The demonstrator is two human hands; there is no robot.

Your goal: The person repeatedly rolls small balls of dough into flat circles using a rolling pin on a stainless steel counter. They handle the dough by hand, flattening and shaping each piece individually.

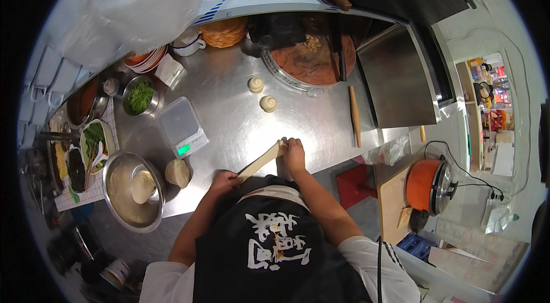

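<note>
A long flat strip of dough (pixel 261 164) is stretched slantwise between my hands above the front edge of the steel counter (pixel 227 126). My left hand (pixel 226 182) grips its lower left end. The upper right end is held by my right hand (pixel 294 154), which also has the dough rolled or bunched near its fingertips. Beyond my hands, two coiled dough rolls (pixel 268 104) sit apart on the counter. A ball of dough (pixel 177 173) rests left of my left hand, beside a steel bowl (pixel 112 217) with another dough lump (pixel 142 187) inside.
A digital scale (pixel 179 122) with a clear tray stands left of centre, near a bowl of chopped greens (pixel 139 95). A wooden rolling pin (pixel 354 116) lies at the right, below a round brown board (pixel 309 64) carrying a dark-handled tool. An orange pot (pixel 423 187) stands far right.
</note>
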